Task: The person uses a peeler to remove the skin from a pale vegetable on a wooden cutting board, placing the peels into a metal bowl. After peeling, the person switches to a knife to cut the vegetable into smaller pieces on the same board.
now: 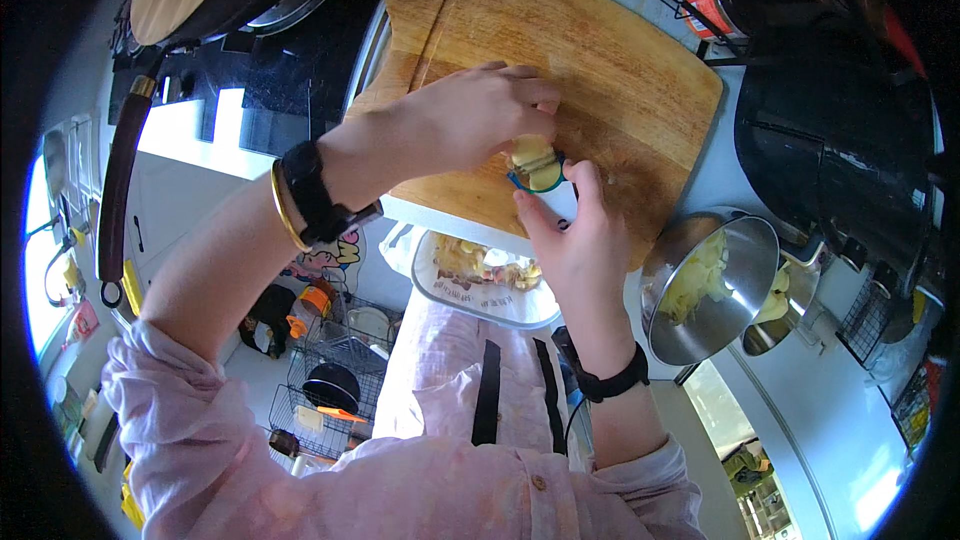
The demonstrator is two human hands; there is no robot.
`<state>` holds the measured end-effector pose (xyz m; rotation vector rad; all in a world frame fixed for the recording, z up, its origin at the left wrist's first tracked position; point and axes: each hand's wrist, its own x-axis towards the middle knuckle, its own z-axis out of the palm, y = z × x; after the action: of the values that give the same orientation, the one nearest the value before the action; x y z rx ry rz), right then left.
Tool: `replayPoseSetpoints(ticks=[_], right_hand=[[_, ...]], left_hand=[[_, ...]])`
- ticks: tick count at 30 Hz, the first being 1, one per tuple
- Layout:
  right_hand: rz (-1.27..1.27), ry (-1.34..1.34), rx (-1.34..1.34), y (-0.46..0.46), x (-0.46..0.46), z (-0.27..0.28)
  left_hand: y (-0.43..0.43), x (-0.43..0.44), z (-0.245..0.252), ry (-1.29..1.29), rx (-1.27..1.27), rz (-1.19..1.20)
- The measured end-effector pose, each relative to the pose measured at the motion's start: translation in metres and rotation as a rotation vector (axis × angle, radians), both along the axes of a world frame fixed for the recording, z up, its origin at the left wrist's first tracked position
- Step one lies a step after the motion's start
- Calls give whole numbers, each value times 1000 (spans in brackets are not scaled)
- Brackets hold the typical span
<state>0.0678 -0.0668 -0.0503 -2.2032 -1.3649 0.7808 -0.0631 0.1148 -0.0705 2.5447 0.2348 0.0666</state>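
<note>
My left hand point(480, 116) reaches across the wooden cutting board point(585, 37) and grips a pale yellow piece of peeled vegetable point(531, 146), perhaps potato. My right hand point(585, 232) is shut around the white handle of a tool with blue-green arms point(561, 199), apparently a Y-shaped peeler. Its narrow blade lies across the vegetable, over the board's near part. Part of the piece is hidden by my left fingers. Below the board's near edge sits a white plastic container point(487, 304) with peelings and scraps inside.
Right of the board, a steel bowl point(675, 341) holds thin pale slices, beside a second metal bowl point(761, 341) with yellow pieces. A frying pan handle point(124, 187) juts out at left over the black cooktop point(270, 82). A wire rack point(720, 37) stands at upper right.
</note>
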Motion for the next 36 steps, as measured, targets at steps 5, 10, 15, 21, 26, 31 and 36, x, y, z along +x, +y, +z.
replayPoseSetpoints(ticks=[5,10,15,21,26,31,36], right_hand=[[27,-85,13,2,-1,-1],[28,-117,-22,0,-2,-5],[50,-162,40,-3,-1,-13],[57,-205,28,-6,-5,-15],[56,-176,-72,-6,-7,-12],[58,-209,-16,-20,-9,-10],[-5,-162,10,-36,-11,-17]], left_hand=[[5,21,7,140,98,-151],[-5,39,7,259,-47,-27],[3,52,11,254,-91,24],[-6,66,16,510,-7,18],[-4,69,12,542,-10,8],[-6,71,14,509,-36,87],[-8,73,15,567,-65,135]])
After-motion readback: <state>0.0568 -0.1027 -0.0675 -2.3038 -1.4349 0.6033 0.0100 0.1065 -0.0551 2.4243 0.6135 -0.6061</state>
